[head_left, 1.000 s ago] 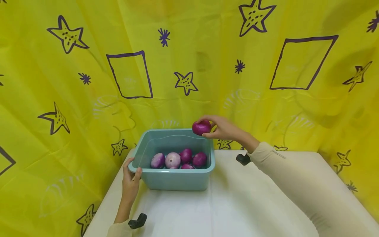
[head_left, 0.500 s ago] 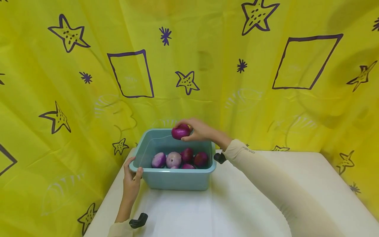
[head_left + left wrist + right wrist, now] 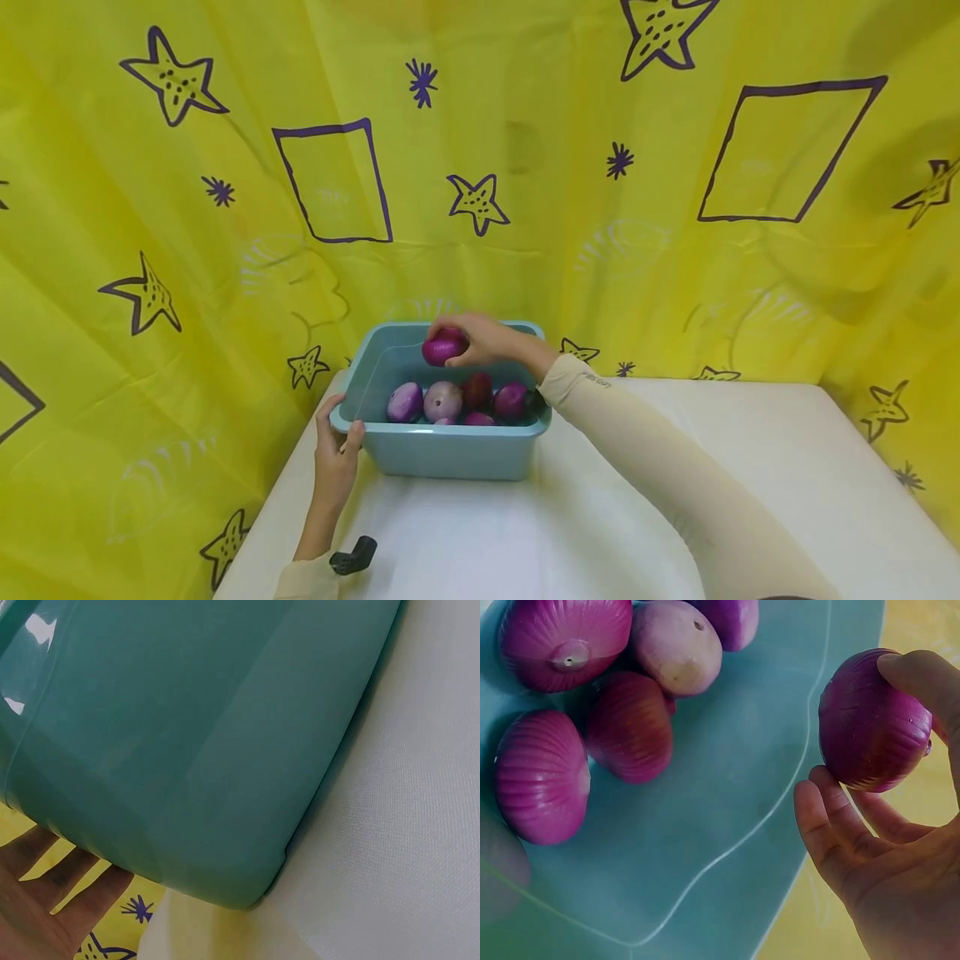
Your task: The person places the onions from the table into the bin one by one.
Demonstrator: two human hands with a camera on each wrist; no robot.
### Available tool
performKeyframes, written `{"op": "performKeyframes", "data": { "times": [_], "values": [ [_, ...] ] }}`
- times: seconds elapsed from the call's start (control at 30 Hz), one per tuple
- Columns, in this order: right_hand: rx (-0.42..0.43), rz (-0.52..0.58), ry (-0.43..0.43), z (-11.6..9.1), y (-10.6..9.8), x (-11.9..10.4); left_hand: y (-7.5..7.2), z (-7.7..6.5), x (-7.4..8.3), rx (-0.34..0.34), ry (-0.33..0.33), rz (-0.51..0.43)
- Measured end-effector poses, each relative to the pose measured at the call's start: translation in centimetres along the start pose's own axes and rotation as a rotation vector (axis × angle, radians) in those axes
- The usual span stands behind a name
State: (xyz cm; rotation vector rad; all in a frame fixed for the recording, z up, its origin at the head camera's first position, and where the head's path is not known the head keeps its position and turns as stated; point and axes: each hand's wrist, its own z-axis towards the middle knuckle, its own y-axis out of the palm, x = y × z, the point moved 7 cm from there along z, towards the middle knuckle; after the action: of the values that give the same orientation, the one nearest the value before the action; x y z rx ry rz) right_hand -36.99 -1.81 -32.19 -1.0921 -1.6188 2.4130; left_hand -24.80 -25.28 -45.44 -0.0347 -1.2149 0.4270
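In the head view a teal plastic basin (image 3: 450, 454) stands on the white table, with several red onions inside, among them a pale one (image 3: 442, 402) and a dark one (image 3: 477, 390). My left hand (image 3: 336, 467) grips its front left corner, thumb at the front rim; the left wrist view shows those fingers (image 3: 86, 889) against the basin wall. Over the back part of the basin my right hand (image 3: 483, 340) holds a purple-red onion (image 3: 444, 347). The right wrist view has this onion (image 3: 874, 724) between thumb and fingers, apart from the others.
The white tabletop (image 3: 660, 467) stretches to the right of the basin and in front of it. A yellow curtain (image 3: 555, 275) with drawn stars and squares hangs close behind. A black wrist device (image 3: 352, 556) sits at the left cuff.
My right hand has carried the onion leftward from the basin's back right corner, then slightly lower over the inside. The left hand keeps its grip on the corner.
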Motion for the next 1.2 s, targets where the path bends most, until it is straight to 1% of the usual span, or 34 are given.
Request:
{"op": "performKeyframes", "data": {
  "times": [0.2, 0.43, 0.57, 0.67, 0.8, 1.0, 1.07, 1.2],
  "values": [
    [-0.014, -0.001, 0.012, 0.3, 0.7, 0.1, -0.1, 0.1, -0.1, 0.007, -0.001, 0.000],
    [-0.021, -0.009, 0.012, 0.5, 0.8, 0.1, 0.0, 0.2, 0.1, 0.009, 0.006, 0.001],
    [-0.041, -0.012, 0.017, 0.5, 1.0, 0.2, 0.0, 0.2, 0.0, 0.009, 0.004, 0.005],
    [-0.073, -0.021, 0.042, 0.5, 1.2, 0.4, 0.0, 0.2, -0.1, 0.010, 0.002, 0.006],
    [-0.098, -0.015, 0.096, 0.1, 1.3, 0.6, 0.0, 0.2, -0.2, 0.007, 0.001, 0.003],
    [-0.102, 0.009, 0.154, -0.5, 1.2, 0.7, 0.0, 0.1, -0.2, 0.004, -0.003, -0.003],
    [-0.101, 0.013, 0.161, -0.7, 1.2, 0.6, 0.0, 0.0, -0.2, 0.008, -0.001, -0.002],
    [-0.081, 0.048, 0.185, -1.3, 0.7, 0.6, 0.1, 0.0, -0.1, 0.011, -0.005, 0.005]
  ]
}}
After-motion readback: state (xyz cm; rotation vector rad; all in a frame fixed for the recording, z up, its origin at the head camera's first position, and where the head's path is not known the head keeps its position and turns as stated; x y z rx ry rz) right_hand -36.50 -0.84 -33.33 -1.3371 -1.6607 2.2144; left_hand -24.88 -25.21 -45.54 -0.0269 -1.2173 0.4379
